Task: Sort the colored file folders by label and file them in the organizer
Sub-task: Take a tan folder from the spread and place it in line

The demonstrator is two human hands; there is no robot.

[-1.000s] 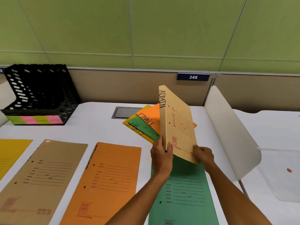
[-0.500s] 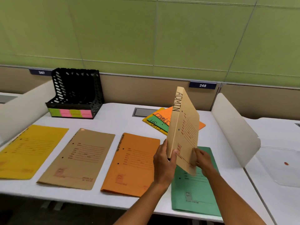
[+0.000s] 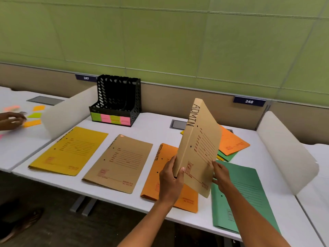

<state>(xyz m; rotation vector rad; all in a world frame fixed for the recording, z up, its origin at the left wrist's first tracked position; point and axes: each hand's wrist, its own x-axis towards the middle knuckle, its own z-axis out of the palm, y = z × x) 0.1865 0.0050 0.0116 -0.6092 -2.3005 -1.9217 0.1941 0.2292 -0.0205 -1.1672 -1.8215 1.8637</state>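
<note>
Fingers [image 3: 182,171] of left hand [image 3: 170,182] and right hand [image 3: 221,176] gripping tan ADMIN folder [image 3: 199,148] by lower edges, holding it upright above bench [image 3: 156,129] front edge, spine label readable, probably matching against black organizer [image 3: 116,102] at back-left corner.

One head-worn wide-angle view looks forward and down from close above the near edge of the surface [image 3: 156,128]. It faces the green wall [image 3: 160,36] behind, tilted slightly, with both forearms reaching in from the bottom of the frame.
</note>
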